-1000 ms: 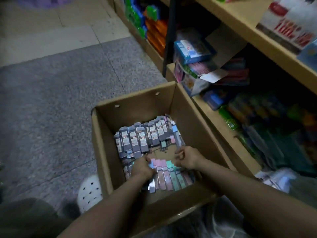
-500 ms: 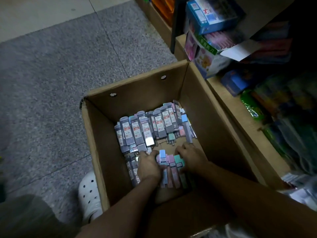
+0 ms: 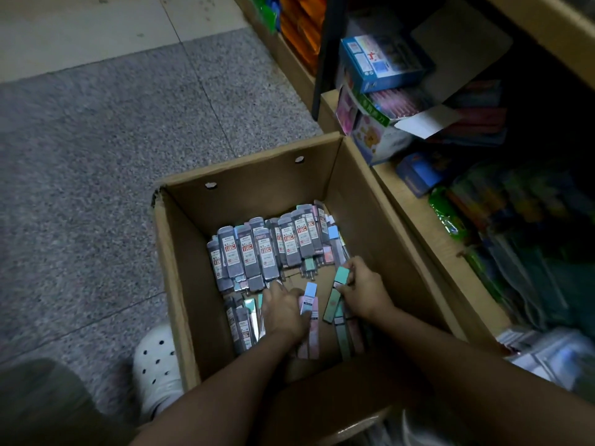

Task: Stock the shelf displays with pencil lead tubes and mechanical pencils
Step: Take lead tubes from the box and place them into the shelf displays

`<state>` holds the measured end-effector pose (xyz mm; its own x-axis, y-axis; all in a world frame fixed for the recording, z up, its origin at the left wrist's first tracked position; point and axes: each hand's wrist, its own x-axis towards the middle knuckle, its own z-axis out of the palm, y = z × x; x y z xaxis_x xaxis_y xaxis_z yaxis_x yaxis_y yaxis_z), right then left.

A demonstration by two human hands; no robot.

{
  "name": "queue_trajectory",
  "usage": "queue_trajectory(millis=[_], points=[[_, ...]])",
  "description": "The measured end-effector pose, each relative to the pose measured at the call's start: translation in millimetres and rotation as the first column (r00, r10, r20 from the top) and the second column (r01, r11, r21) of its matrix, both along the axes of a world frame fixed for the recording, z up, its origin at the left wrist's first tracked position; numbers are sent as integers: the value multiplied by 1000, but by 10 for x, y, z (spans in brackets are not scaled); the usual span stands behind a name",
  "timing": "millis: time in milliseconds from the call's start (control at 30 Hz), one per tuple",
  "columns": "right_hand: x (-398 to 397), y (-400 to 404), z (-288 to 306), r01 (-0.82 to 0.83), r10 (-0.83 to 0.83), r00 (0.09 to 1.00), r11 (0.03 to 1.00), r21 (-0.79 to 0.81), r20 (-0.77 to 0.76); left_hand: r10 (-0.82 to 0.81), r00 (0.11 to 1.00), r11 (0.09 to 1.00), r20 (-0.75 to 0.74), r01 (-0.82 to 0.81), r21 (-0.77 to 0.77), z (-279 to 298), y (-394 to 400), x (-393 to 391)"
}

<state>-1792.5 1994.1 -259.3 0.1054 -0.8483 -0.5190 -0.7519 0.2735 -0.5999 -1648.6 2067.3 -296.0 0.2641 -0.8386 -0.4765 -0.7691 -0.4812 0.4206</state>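
Observation:
An open cardboard box (image 3: 180, 272) sits on the floor with many pencil lead tubes inside. A row of grey labelled tubes (image 3: 248, 252) lies across the back. Pastel tubes lie at the front. My left hand (image 3: 283, 312) is down in the box, closed around a pink and light blue tube (image 3: 309, 299). My right hand (image 3: 365, 289) grips a green tube (image 3: 336, 294) that is tilted up off the pile. More pastel tubes (image 3: 346, 336) lie under both hands.
A wooden shelf edge (image 3: 415, 214) runs along the box's right side, packed with stationery packets. Stacked boxes (image 3: 380, 62) sit on the lower shelf beyond the box. A white clog (image 3: 156, 362) stands left of the box on grey speckled floor.
Both hands have shifted apart within the front pile. The right hand has lifted a green tube up at an angle, and the left has closed on a pink and blue tube.

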Motion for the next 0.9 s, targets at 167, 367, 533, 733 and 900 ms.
queue_trajectory(millis=[167, 367, 533, 733, 900], points=[[-111, 91, 139, 48, -46, 998, 998, -35, 44, 2, 999, 1000, -37, -2, -12, -15, -17, -59], [-129, 59, 248, 52, -52, 998, 999, -5, 45, 65, 944, 991, -322, -98, -86, 93, 12, -94], [-18, -29, 328, 103, -103, 987, 995, 8, 126, 363, 542, 879, -758, -468, 87, 417, -163, -159], [259, -232, 393, 88, -70, 972, 994, -69, 226, 381, 282, 831, -881, -522, 193, 477, -227, -50], [516, -419, 427, 52, -34, 980, 995, -86, 197, 473, 160, 675, -866, -697, 240, 454, -390, 120]])
